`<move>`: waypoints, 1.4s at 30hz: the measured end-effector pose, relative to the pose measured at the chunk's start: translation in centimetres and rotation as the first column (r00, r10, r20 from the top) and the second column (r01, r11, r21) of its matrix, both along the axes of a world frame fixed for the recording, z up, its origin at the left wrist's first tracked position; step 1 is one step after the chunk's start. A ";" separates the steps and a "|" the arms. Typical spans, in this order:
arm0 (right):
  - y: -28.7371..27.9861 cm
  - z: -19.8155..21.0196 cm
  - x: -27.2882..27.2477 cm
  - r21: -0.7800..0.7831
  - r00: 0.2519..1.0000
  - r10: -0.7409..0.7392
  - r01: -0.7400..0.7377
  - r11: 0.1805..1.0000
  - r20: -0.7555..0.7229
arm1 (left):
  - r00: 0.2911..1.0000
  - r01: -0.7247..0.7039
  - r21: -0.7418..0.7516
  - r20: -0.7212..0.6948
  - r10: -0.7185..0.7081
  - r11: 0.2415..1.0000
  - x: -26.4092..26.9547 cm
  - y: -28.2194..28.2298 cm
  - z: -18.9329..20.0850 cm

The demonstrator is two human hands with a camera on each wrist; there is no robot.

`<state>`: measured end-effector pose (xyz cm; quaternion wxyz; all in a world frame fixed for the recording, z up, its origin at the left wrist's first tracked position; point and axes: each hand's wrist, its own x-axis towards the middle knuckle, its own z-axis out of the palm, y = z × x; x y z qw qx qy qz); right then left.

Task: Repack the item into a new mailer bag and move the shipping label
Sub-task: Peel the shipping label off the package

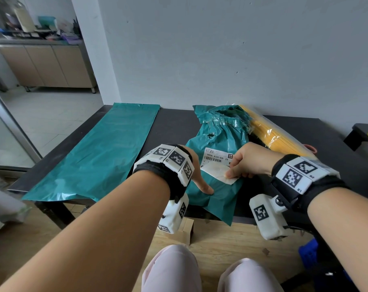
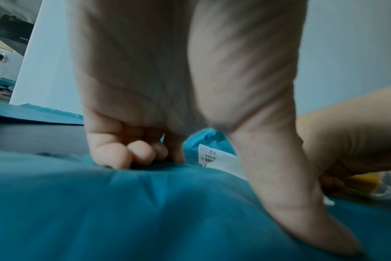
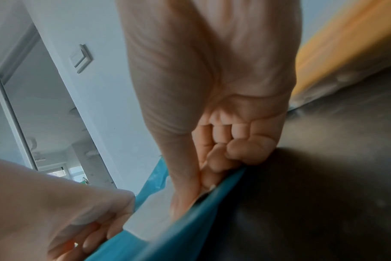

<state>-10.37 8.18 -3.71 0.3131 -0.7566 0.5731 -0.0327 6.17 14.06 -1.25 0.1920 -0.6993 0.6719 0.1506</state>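
Note:
The torn old teal mailer bag [image 1: 218, 133] lies at the middle of the black table [image 1: 174, 127]. On it is the white shipping label [image 1: 216, 158] with a barcode. Its lower part is lifted off the bag, and my right hand [image 1: 229, 175] pinches that part between thumb and fingers [image 3: 214, 159]. My left hand [image 1: 200, 175] presses the bag beside the label with curled fingers [image 2: 114, 155] and a straight thumb. The new teal mailer bag [image 1: 98, 152] lies flat on the left. The yellow item [image 1: 271, 131], in clear plastic, lies behind my right hand.
A wall stands right behind the table. A low black stand [image 1: 362, 133] is at the far right. Under the table's front edge sit a cardboard box [image 1: 185, 230] and a blue crate [image 1: 307, 251]. A cabinet [image 1: 48, 64] stands far left.

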 end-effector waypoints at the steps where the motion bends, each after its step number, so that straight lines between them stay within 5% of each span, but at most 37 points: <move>1: 0.0 0.0 0.0 -0.002 1.000 -0.003 0.003 1.000 -0.002 | 1.000 0.002 0.002 0.001 -0.002 1.000 0.0 0.0 0.0; 9: -0.2 -0.1 -0.4 -0.008 1.000 0.011 -0.011 1.000 0.015 | 1.000 -0.007 0.011 -0.001 0.008 1.000 0.0 0.0 0.0; 17: -0.1 1.1 -1.2 0.265 0.982 -0.039 -0.012 0.964 0.183 | 1.000 -0.007 0.038 -0.003 0.007 0.999 0.0 -0.4 0.1; 23: 0.0 1.3 0.6 0.107 0.991 0.132 -0.127 0.986 -0.035 | 1.000 -0.014 0.035 0.003 0.014 0.999 0.0 -0.4 0.2; 29: -0.2 1.4 2.7 0.002 0.994 0.077 -0.078 0.997 0.080 | 1.000 -0.002 0.043 -0.008 0.003 0.999 0.1 -0.3 0.2; 42: -0.5 -0.3 2.3 -0.088 0.998 0.064 -0.066 0.994 -0.028 | 0.999 -0.017 0.036 -0.026 0.018 0.999 0.2 -0.4 0.0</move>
